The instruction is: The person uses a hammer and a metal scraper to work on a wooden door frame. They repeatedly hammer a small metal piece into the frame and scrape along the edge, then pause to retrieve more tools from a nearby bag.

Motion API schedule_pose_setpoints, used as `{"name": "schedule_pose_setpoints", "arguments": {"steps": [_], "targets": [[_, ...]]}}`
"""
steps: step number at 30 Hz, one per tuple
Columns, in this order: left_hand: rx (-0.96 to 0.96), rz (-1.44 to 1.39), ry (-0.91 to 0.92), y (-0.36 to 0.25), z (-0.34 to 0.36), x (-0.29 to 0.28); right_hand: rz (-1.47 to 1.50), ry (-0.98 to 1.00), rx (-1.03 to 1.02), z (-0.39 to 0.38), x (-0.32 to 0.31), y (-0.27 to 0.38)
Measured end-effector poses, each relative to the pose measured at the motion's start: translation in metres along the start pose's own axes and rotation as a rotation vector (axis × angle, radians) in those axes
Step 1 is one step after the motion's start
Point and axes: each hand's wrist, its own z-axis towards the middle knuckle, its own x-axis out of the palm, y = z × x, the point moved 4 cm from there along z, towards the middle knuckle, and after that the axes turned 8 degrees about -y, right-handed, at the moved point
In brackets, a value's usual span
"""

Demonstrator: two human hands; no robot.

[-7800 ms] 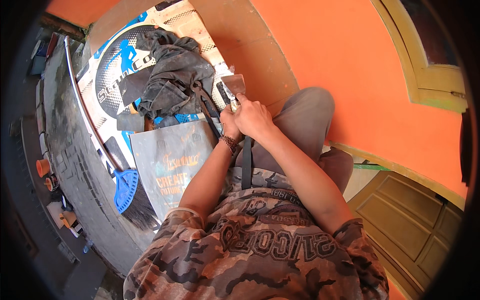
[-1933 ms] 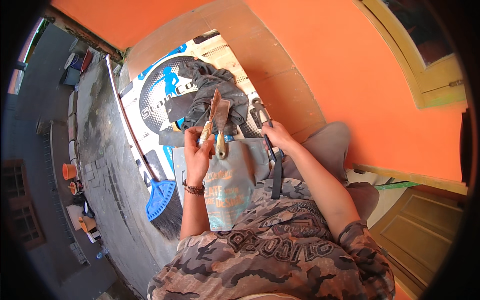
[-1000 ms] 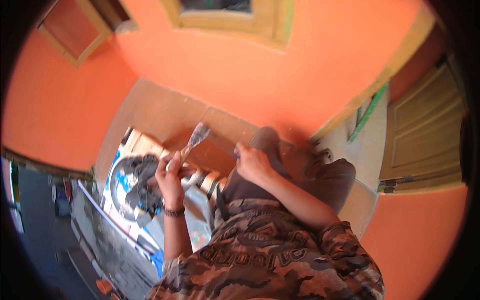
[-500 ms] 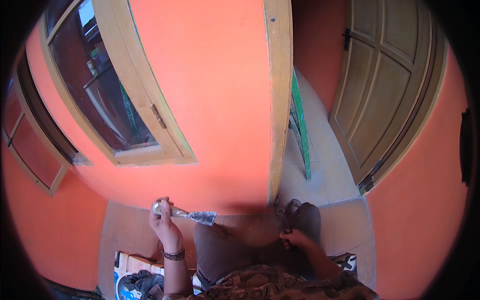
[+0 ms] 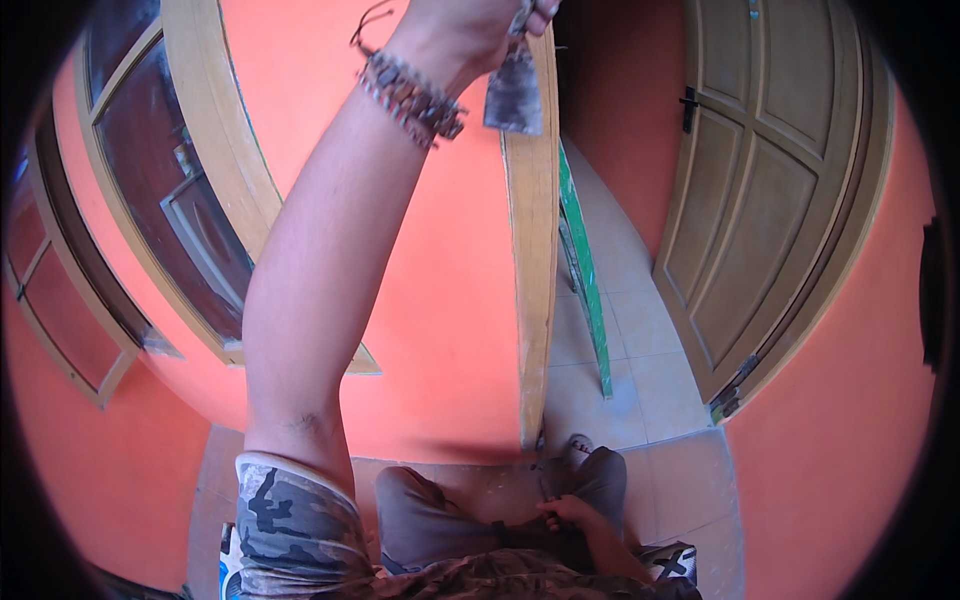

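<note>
My left hand (image 5: 465,35) is raised high at the top of the view, its fingers wrapped round the handle of a putty knife (image 5: 513,95). The wide, stained metal blade points down and overlaps the wooden door frame (image 5: 535,260); whether it touches the wood I cannot tell. Part of the handle is cut off by the upper edge. Low down, by my right knee, my right hand (image 5: 572,512) is closed. Something thin and dark seems to stick out of it, too blurred to name.
Behind my left arm stretches an orange wall (image 5: 440,300) with a wood-framed window (image 5: 165,150). A green-edged bar (image 5: 590,280) leans inside the doorway beside a brown panelled door (image 5: 760,170). Printed cardboard (image 5: 675,563) lies under me on the tiled floor.
My left hand has swung up and to the right with the putty knife, from near my knee to the door frame, its blade now pointing down. My right hand stays low.
</note>
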Motion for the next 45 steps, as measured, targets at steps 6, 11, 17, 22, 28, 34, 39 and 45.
{"name": "schedule_pose_setpoints", "arguments": {"steps": [6, 11, 17, 22, 28, 34, 39, 45], "targets": [[0.023, 0.01, -0.004, 0.017, 0.04, 0.012, -0.102, -0.032, 0.029, 0.014, 0.0, 0.005], [-0.008, 0.054, 0.032, 0.026, 0.047, 0.004, -0.108, 0.048, 0.074, 0.018, 0.004, 0.008], [0.131, 0.055, 0.112, 0.03, 0.039, 0.022, -0.072, 0.028, 0.075, 0.025, -0.007, 0.0], [0.161, 0.085, 0.047, 0.026, 0.032, 0.016, -0.108, 0.02, 0.04, 0.016, 0.005, 0.004], [0.213, -0.01, 0.111, 0.03, 0.037, 0.015, -0.086, 0.036, -0.026, -0.016, 0.011, 0.026], [0.176, -0.022, 0.077, 0.035, 0.039, 0.018, 0.064, -0.073, -0.361, -0.123, -0.011, 0.122], [0.199, -0.054, 0.049, 0.049, 0.045, 0.016, -0.08, -0.415, -1.008, -0.263, -0.035, 0.247], [0.288, 0.263, 0.013, 0.041, 0.036, 0.014, -0.264, -0.774, -1.437, -0.478, 0.024, 0.385]]}}
